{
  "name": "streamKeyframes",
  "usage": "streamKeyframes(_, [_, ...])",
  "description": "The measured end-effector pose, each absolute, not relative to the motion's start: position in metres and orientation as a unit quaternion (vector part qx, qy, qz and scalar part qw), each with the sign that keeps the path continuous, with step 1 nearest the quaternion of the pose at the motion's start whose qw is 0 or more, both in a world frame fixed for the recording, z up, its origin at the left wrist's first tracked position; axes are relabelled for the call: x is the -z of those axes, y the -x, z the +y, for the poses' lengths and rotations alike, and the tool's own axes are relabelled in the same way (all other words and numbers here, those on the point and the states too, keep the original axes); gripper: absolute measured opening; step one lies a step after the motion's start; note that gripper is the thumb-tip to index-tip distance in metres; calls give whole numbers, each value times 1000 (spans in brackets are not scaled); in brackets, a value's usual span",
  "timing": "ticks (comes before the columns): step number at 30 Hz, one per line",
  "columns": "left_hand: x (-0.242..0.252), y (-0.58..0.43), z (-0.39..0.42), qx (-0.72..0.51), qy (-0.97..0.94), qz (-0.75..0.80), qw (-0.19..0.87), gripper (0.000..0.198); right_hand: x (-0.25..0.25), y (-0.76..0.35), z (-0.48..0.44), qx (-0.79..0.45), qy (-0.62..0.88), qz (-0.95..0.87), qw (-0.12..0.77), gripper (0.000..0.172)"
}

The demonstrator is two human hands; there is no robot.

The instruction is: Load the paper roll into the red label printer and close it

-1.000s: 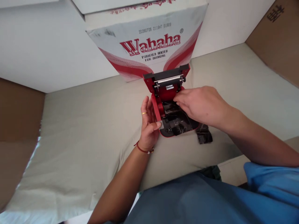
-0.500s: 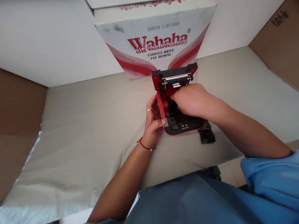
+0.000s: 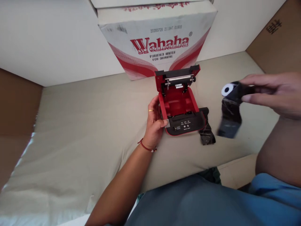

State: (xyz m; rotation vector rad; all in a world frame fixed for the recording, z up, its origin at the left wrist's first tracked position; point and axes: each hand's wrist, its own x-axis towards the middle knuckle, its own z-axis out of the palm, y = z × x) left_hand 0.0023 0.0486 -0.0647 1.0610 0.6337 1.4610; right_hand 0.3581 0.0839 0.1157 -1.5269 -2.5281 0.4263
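A small red and black printer (image 3: 180, 106) sits on the beige cloth with its lid tipped open, its red inner bay bare. My left hand (image 3: 154, 122) rests against its left side, thumb on the front corner, fingers curled around it. My right hand (image 3: 272, 94) is raised to the right of the printer, pinching a roll wrapped in black plastic (image 3: 231, 94); the roll's white end faces me and a loose strip of the wrap hangs down, blurred.
A white and red "Wahaha" carton (image 3: 157, 37) stands right behind the printer. A crumpled black plastic piece (image 3: 207, 133) lies at the printer's right front corner. Brown cardboard (image 3: 279, 37) stands at the right, and the beige cloth (image 3: 82, 125) spreads to the left.
My right hand has come out of the printer's bay and moved up and right, carrying the black-wrapped roll. The bay now shows bare red. My left hand has stayed on the printer.
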Motion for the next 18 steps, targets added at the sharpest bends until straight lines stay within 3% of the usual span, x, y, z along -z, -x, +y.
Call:
streamKeyframes(8, [59,-2,47,-624,-427,272,595,89,-63,-341,110,-220,567,-793,-22,53])
streamKeyframes(13, [58,-2,48,-624,-428,275,593,89,-56,-337,107,-239,523,-817,36,50])
streamKeyframes(18, [57,-2,48,-627,-414,277,599,89,-31,-306,95,-271,508,-817,26,41])
